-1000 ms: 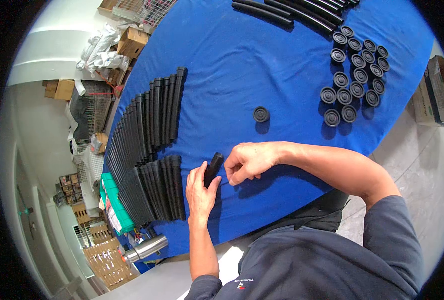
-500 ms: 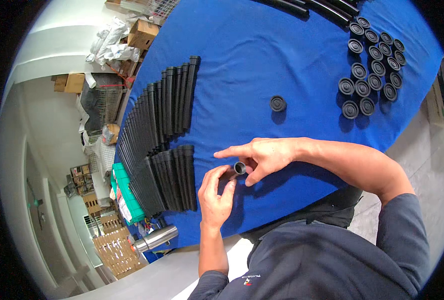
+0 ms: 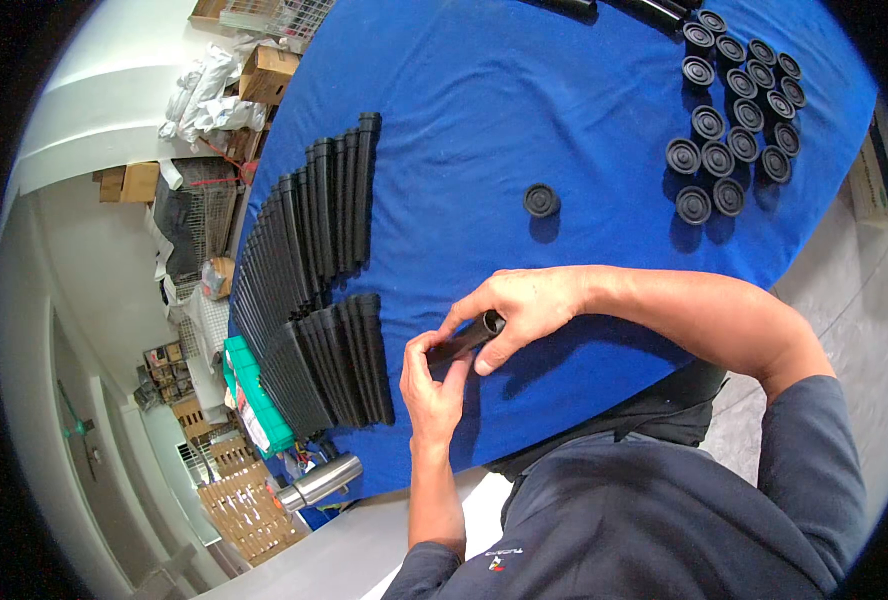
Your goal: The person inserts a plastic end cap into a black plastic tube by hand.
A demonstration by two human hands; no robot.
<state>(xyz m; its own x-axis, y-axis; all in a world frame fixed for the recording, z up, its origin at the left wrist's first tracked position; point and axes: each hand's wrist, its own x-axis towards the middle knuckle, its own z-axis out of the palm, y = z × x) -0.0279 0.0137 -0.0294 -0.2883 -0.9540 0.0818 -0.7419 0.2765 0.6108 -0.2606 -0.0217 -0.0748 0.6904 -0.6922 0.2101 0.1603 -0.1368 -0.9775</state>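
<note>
Near the table's front edge I hold a short black tube (image 3: 461, 343) between both hands, tilted so that its side shows and its open end points up to the right. My left hand (image 3: 432, 395) is closed around the tube's lower left part, thumb and fingers on either side. At the upper end my right hand (image 3: 529, 308) grips the tube, with fingers behind it and the thumb in front. Beyond my hands a single round black cap (image 3: 541, 200) with ringed top lies alone on the blue cloth (image 3: 464, 170).
Several long black tubes (image 3: 349, 200) with wider ends lie in two rows at the left. Several ringed black caps (image 3: 717, 158) stand at the far right. A green crate (image 3: 256, 390) and a shiny metal cylinder (image 3: 321, 481) are at the left edge.
My right index finger, stretched out to the left before, is now bent onto the tube. The tube has tipped over, from showing its open end to showing its side.
</note>
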